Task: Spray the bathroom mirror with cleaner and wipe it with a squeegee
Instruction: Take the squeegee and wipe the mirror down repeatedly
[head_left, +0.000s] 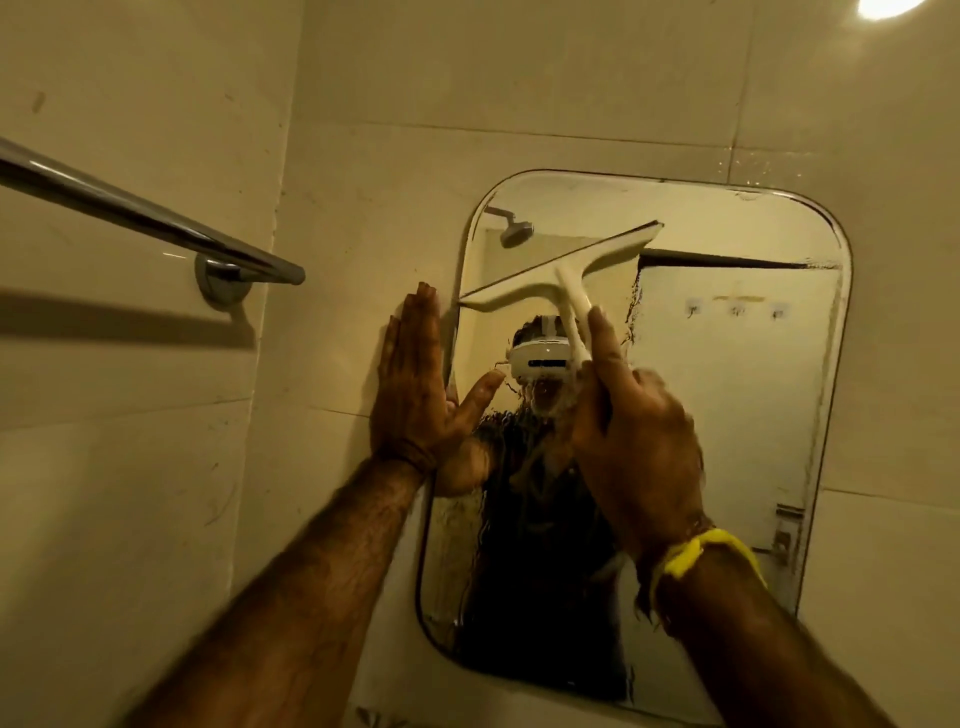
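Note:
A rounded rectangular mirror (727, 395) hangs on the tiled wall, streaked with wet cleaner across its middle and lower left. A white squeegee (558, 273) rests tilted against the upper left of the glass, its blade running from the left rim up to the right. My right hand (634, 441) grips its handle from below. My left hand (415, 379) lies flat with fingers together on the wall, its thumb touching the mirror's left edge. No spray bottle is in view.
A chrome towel bar (150, 221) juts from the left wall toward the corner, near my left hand. Beige tiles (519, 93) surround the mirror. The mirror reflects a shower head (514, 231), a door and a person.

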